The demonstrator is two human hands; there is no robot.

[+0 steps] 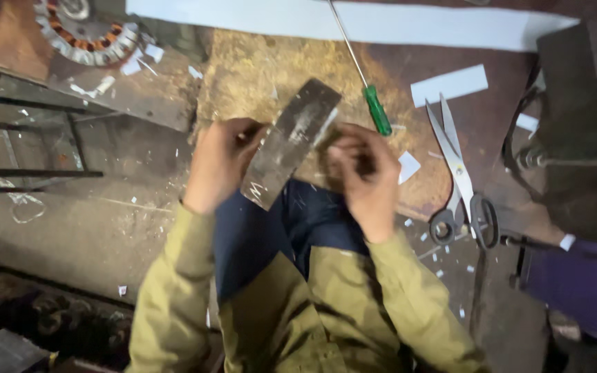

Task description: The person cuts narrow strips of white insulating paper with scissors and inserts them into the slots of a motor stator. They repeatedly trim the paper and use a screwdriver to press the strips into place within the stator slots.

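A flat grey metal plate, scratched and tilted, is held up over my lap. My left hand grips its left edge. My right hand is curled at its right edge, fingers closed on the plate and perhaps on a small white slip; the blur hides the detail. On the worn brown bench beyond lie a green-handled screwdriver and a pair of large scissors.
A long white paper strip runs across the top, with a shorter white strip nearby. A wound motor stator sits top left. A dark machine stands right. White paper scraps litter the bench.
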